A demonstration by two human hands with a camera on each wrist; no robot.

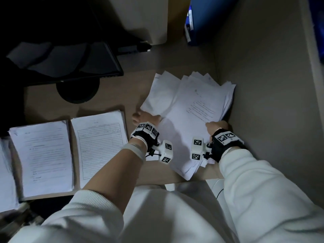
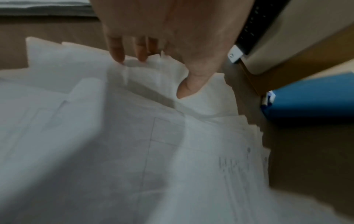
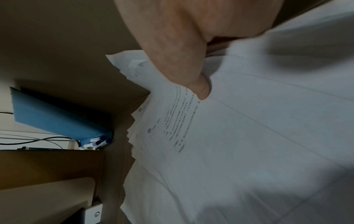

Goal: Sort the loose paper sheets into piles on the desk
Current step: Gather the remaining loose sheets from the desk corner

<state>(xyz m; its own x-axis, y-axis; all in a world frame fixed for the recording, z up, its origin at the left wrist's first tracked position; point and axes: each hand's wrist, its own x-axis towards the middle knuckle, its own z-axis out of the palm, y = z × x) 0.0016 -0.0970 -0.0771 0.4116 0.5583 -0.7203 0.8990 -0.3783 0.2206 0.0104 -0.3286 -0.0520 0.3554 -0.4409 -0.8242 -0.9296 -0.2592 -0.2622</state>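
Note:
A messy stack of loose paper sheets (image 1: 189, 109) lies fanned out on the desk (image 1: 43, 100) at centre right, against the side partition. My left hand (image 1: 144, 118) grips the stack's left edge; in the left wrist view its thumb (image 2: 191, 84) lies on top of the sheets (image 2: 134, 151) and the fingers (image 2: 116, 51) curl at their far edge. My right hand (image 1: 216, 126) holds the right edge, thumb (image 3: 193, 75) pressed on the printed top sheet (image 3: 249, 136), its fingers hidden beneath. Two neat piles sit to the left: a lined form (image 1: 100, 144) and a text page (image 1: 43, 156).
Another pile (image 1: 5, 172) is cut off at the far left edge. A dark monitor (image 1: 70, 58) on a round base (image 1: 77, 90) stands behind the piles. A blue folder with pens (image 1: 201, 20) leans at the back. The beige partition (image 1: 263, 85) closes the right side.

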